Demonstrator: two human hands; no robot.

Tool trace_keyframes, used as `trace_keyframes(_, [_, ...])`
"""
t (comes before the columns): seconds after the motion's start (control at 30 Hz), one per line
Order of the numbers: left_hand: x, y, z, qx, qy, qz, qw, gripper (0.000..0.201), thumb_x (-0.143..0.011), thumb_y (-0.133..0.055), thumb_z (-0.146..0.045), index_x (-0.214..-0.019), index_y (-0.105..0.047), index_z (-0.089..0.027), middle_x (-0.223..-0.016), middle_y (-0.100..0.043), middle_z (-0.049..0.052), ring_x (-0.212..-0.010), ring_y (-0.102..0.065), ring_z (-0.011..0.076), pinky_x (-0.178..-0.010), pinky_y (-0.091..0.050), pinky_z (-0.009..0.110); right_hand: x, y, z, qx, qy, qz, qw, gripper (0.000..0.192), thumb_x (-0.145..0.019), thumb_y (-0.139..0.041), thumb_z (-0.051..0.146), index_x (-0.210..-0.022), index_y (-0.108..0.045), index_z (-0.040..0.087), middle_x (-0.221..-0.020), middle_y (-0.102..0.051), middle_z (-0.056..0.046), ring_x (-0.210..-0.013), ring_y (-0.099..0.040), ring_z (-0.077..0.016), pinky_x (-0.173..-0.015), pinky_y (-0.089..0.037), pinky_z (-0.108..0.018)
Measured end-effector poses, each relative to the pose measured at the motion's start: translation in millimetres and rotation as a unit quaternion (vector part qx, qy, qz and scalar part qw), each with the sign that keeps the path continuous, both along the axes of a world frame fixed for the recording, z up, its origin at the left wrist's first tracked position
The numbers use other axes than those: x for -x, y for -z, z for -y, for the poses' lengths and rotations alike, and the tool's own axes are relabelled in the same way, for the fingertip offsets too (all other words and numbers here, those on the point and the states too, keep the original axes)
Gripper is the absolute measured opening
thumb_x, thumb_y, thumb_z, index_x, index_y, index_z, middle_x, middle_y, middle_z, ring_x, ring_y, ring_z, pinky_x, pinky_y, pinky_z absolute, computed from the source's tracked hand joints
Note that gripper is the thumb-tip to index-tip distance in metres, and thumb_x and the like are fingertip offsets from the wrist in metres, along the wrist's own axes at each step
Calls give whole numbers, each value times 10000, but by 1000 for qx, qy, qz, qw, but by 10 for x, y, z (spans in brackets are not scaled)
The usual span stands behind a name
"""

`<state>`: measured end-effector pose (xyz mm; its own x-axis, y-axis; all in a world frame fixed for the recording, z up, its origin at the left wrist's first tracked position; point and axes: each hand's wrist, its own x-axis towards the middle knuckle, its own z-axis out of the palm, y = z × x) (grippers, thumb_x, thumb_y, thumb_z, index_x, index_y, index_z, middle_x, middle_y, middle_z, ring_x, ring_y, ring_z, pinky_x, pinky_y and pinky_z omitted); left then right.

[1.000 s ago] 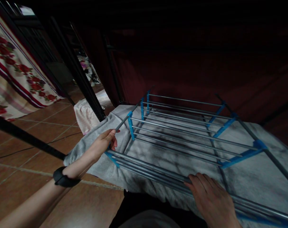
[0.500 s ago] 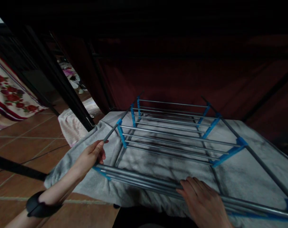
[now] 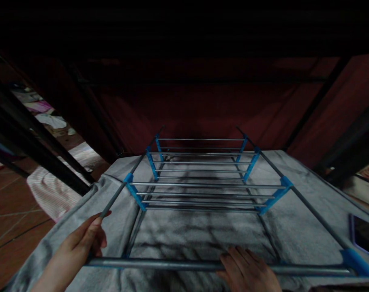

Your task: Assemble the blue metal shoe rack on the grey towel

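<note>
- Metal rack (image 3: 202, 184): grey tubes joined by blue plastic connectors (image 3: 135, 191), several tiers of thin rods, lying on its side on a grey cloth (image 3: 297, 227) spread over a raised surface, dark red fabric wall (image 3: 202, 105) just behind it
- Handling, judged: hollow tubes look light and stiff, but the frame is large and open, so awkward and likely to rack or twist if lifted from one corner; smooth metal may be slippery; push-fit plastic joints are probably the weak point, could pop apart under a pull
- Best hold, judged: on the thick outer tubes close to a connector, both sides at once; not the thin cross rods, which could bend
- Left hand (image 3: 81, 243): reaches in from lower left, palm turned in, fingers curled loosely round the end of the left side tube (image 3: 113, 199), thumb tip on top near the tube end; grip looks light, not a tight fist
- Right hand (image 3: 248, 269): low centre, palm down, fingers draped over the near horizontal bar (image 3: 172, 264), knuckles up; whether the fingertips close under the bar cannot be told
- Hands well apart, both on the near end of the rack
- A phone-like flat thing (image 3: 365, 235) on the cloth at far right; pinkish cloth (image 3: 47, 190) on tiled floor (image 3: 8, 227) at left
</note>
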<state>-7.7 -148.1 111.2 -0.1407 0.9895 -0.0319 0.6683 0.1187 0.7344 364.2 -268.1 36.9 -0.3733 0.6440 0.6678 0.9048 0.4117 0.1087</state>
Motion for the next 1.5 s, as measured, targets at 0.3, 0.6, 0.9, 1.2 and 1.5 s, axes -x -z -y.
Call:
trace_keyframes(0.3, [-71, -80, 39, -9, 4, 7, 1000, 540, -729, -363, -760, -484, -507, -301, -442, -556, -30, -455, -520, 206, -506, -437, 358, 80, 28, -29, -20, 2, -73, 997, 415, -1007, -246, 303, -809, -597, 204, -738, -667, -36, -601, -552, -137, -633, -370, -292])
trace_keyframes(0.6, [9, 65, 5, -18, 8, 14, 1000, 377, -817, -380, -630, -965, -556, -331, -490, -553, -77, -449, -519, 169, -483, -409, 284, 67, -209, 57, 87, 2, -38, 995, 336, -1007, -260, 265, -905, -574, 204, -833, -655, -36, -707, -579, -161, -665, -367, -296])
trace_keyframes(0.9, [-69, 1, 102, -68, 7, -88, 994, 488, -891, -326, -504, -1087, -588, -142, -616, -644, 49, -521, -622, 207, -531, -444, 297, 54, -263, 151, 99, 10, 3, 995, 209, -978, -405, 273, -1018, -586, 176, -866, -645, -63, -811, -595, -196, -772, -403, -344])
trace_keyframes(1.2, [-80, 49, 317, -158, 62, -310, 935, 519, -947, -285, -465, -1293, -517, -155, -1017, -630, 162, -766, -625, 258, -682, -420, 341, 131, -210, 237, 50, 45, 33, 997, 249, -957, -452, 321, -1080, -595, 158, -859, -635, -80, -799, -556, -213, -778, -377, -377])
trace_keyframes(1.5, [-105, 10, 302, -144, 83, -396, 903, 579, -969, -125, -431, -1248, -524, -118, -958, -619, 167, -724, -620, 248, -619, -386, 331, 204, -237, 79, 51, 49, 41, 997, 344, -966, -420, 413, -750, -570, 191, -684, -567, -27, -678, -520, -176, -663, -312, -306])
